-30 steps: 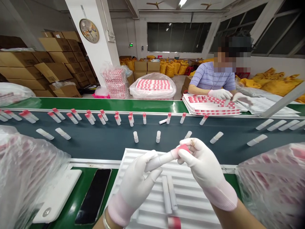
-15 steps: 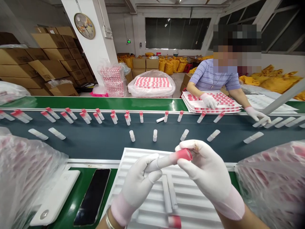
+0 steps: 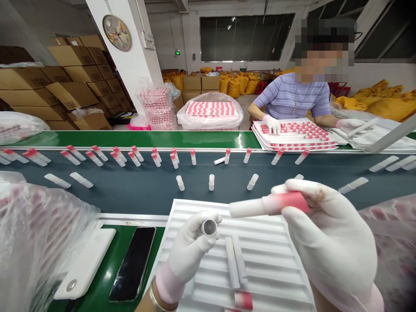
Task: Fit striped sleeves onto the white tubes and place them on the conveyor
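Observation:
My gloved right hand point(image 3: 331, 229) pinches a slim tube point(image 3: 273, 204) by its red end; the white end points left, above the tray. In my gloved left hand point(image 3: 191, 242) is a short hollow white cap point(image 3: 209, 227), its round opening facing me. The two pieces are apart. Below them lies a ridged white foam tray point(image 3: 269, 264), with two white tubes point(image 3: 232, 264) side by side on it and a red-and-white piece point(image 3: 243, 300) near its front.
Red-topped tubes point(image 3: 156, 158) and white tubes point(image 3: 211, 182) stand or lie along the dark conveyor belt point(image 3: 113, 190). A phone point(image 3: 133, 264) and a white flat device point(image 3: 87, 264) are at left. Plastic-wrapped stacks point(image 3: 42, 234) flank me. Opposite, a co-worker point(image 3: 295, 99) handles a loaded tray point(image 3: 292, 138).
The white cap has come off the tube. My right hand moved right and nearer with the tube; my left hand turned the cap's opening toward me. The co-worker lifted a white tube off the belt.

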Tool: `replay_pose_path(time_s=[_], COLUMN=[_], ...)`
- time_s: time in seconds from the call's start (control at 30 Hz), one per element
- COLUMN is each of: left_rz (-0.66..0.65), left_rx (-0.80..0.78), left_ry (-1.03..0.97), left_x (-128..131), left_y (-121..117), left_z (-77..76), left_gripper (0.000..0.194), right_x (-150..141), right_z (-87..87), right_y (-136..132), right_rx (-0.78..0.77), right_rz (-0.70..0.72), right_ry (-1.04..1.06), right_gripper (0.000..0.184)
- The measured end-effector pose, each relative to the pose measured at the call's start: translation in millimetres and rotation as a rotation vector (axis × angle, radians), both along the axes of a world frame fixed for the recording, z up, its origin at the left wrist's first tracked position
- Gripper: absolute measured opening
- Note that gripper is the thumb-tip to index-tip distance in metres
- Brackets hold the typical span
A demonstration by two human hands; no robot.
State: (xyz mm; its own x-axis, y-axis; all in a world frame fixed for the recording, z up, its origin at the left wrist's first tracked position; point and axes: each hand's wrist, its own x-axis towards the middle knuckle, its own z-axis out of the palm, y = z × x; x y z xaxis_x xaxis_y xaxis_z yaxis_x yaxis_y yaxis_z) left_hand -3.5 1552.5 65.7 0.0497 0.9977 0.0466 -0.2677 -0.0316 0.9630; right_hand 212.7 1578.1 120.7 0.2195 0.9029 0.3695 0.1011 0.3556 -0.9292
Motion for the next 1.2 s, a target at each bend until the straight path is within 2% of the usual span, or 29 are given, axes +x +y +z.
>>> replay_pose_path(time_s=[0.1,0.23,0.37,0.5,0.57,0.7,0.8,0.93,1.03,1.2], left_rz=[-0.004,-0.023,-0.082,-0.072,-0.035,0.091,0.187,0.446,0.451,0.354], left_rx=[-0.001,0.026,0.254,0.426,0.479,0.498,0.371,0.212,0.264,0.457], left_ry=[0.001,0.122,0.426,0.791,0.873,0.861,0.764,0.743,0.783,0.805], left_x=[3,5,1,-10,-16,-22,-17,-8,-7,-13], left_y=[1,1,0,-1,-2,-6,-9,-8,-7,-6], left_z=[2.4,10.0,22.0,30.2,30.9,29.0,28.0,29.0,30.0,28.3], left_gripper=[0.029,0.027,0.022,0.043,0.042,0.03,0.012,0.029,0.029,0.022], right_x=[-8,-15,-15,-13,-13,-14,-17,-24,-28,-31], right_z=[0.3,-2.8,-7.2,-12.1,-15.2,-21.5,-26.2,-30.7,-30.4,-25.8], right_y=[1,0,8,20,24,25,22,18,14,8], right_rx=[0.037,0.073,-0.061,-0.283,-0.269,-0.034,0.167,0.327,0.288,0.057], right_rz=[0.065,0.209,0.238,0.458,0.556,0.69,0.663,0.619,0.623,0.687], right_ry=[-0.048,-0.133,-0.26,-0.287,-0.359,-0.522,-0.543,-0.65,-0.65,-0.525], right_gripper=[0.03,0.029,0.025,0.012,0.01,0.02,0.02,0.018,0.018,0.013])
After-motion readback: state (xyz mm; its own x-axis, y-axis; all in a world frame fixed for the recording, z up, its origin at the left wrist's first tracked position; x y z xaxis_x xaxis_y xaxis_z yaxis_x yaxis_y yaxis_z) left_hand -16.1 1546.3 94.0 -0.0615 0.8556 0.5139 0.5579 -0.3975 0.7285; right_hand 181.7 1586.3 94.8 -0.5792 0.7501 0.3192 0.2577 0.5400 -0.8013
